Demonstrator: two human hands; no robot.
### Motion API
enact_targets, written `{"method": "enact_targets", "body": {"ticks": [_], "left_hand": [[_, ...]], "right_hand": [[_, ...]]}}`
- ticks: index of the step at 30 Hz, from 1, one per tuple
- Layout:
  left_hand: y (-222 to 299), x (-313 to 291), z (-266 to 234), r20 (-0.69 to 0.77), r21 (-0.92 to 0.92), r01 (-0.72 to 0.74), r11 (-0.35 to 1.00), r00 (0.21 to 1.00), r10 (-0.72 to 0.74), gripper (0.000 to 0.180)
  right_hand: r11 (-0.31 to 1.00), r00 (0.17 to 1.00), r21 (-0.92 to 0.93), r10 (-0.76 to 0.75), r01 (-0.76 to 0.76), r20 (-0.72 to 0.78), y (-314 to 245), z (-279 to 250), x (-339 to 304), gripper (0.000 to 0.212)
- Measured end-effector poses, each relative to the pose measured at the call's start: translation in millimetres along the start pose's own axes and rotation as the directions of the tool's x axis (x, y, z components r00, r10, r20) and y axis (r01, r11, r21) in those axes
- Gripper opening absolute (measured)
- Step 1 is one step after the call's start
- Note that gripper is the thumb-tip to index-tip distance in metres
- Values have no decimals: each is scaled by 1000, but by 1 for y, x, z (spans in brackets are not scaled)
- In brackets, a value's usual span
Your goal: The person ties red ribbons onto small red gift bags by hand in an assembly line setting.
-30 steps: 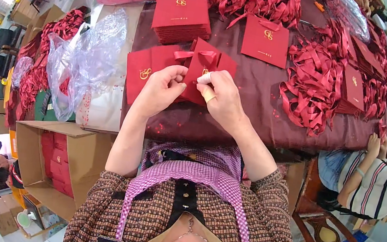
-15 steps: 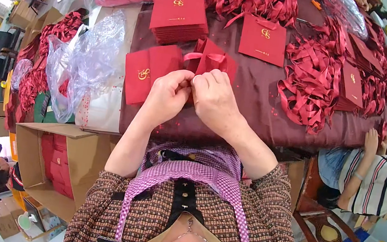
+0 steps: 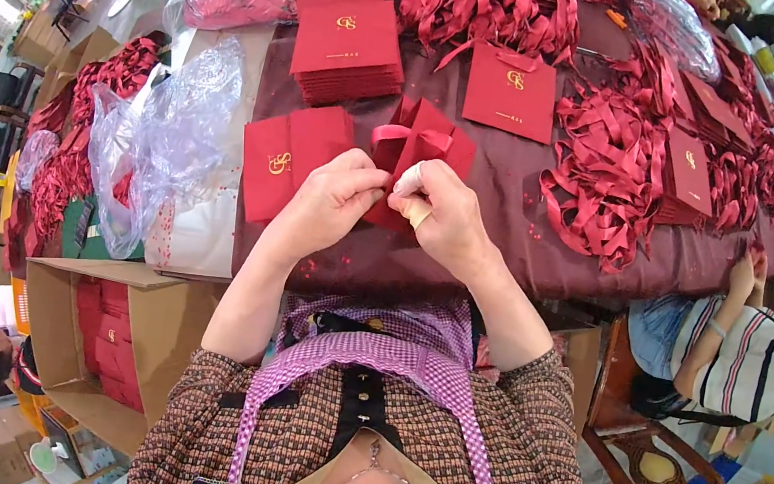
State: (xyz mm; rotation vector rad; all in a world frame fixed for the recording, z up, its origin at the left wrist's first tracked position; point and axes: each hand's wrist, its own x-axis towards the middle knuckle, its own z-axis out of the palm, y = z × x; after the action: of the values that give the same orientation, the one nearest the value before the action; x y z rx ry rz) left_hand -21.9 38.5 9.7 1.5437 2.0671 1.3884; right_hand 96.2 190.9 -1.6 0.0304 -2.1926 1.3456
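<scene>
Red bag [image 3: 455, 149], partly opened, sits on the tabletop [image 3: 507, 190]. Your left hand [image 3: 338, 199] and right hand [image 3: 447, 216] pinch it closed-fingered, exact grip hidden. Probable step: working the ribbon [image 3: 436, 140]; next move likely calls for steadiness.

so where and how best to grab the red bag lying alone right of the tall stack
Probably pinch the lone red bag at the right half of its near edge, coming from the person's side: it looks flat, that edge faces the person across the tablecloth, while its ribbon handle lies at the far edge.
</scene>
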Motion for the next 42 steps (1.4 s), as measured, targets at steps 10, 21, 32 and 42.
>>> {"method": "enact_targets", "body": {"ticks": [10, 21, 32, 42], "left_hand": [[22, 2, 0, 37, 37, -25, 999, 999, 24, 8], [17, 5, -10, 270, 30, -43, 999, 962, 34, 7], [-29, 5, -42, -60, -778, 227, 586, 902, -428, 13], [-11, -12, 5, 240, -869, 331, 368, 932, -271, 37]], "right_hand": [[790, 937, -505, -276, 348, 215, -30, -38, 23, 22], [878, 877, -312, -209, 363, 434, -14, -48, 20, 14], [930, 879, -174, -227, 323, 419, -19, -68, 11, 13], [981, 928, 140, -177, 137, 328, 3, -49, 10, 9]]}}
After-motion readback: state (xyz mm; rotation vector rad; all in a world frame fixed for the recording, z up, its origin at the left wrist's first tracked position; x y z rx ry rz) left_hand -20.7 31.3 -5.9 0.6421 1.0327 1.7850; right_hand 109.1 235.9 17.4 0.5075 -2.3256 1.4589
